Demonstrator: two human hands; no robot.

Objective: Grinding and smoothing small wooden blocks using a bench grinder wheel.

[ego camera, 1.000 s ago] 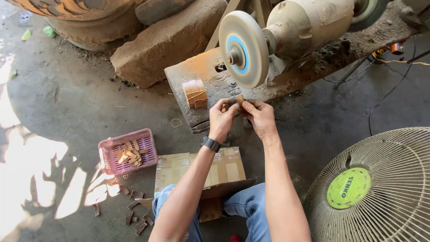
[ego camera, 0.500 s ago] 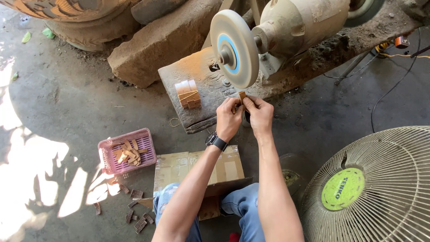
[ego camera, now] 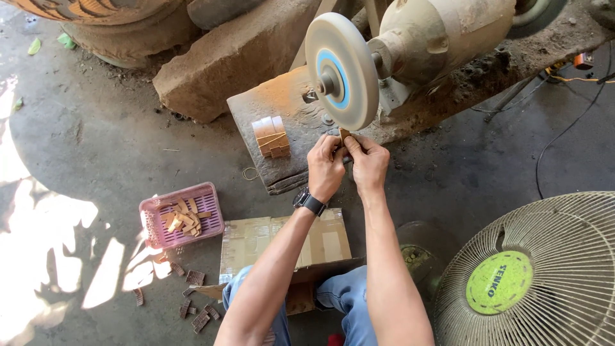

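Note:
My left hand [ego camera: 325, 165] and my right hand [ego camera: 366, 163] pinch one small brown wooden piece [ego camera: 344, 134] between their fingertips. The piece's top end touches the lower rim of a round grey grinding wheel [ego camera: 341, 70] with a blue centre. The wheel is mounted on a dusty motor [ego camera: 435, 38]. A black watch sits on my left wrist [ego camera: 309, 202]. A stack of similar tan wooden pieces [ego camera: 271, 136] stands on the wooden board [ego camera: 269, 102] just left of my hands.
A pink plastic basket [ego camera: 184, 214] with several wooden pieces sits on the concrete floor at the left, more pieces scattered below it. A cardboard box [ego camera: 285, 243] lies over my knees. A fan with a green hub [ego camera: 538, 275] stands at lower right. Cables run at upper right.
Both hands have lifted the wooden piece up to the wheel's lower rim. The view has shifted slightly closer to the grinder.

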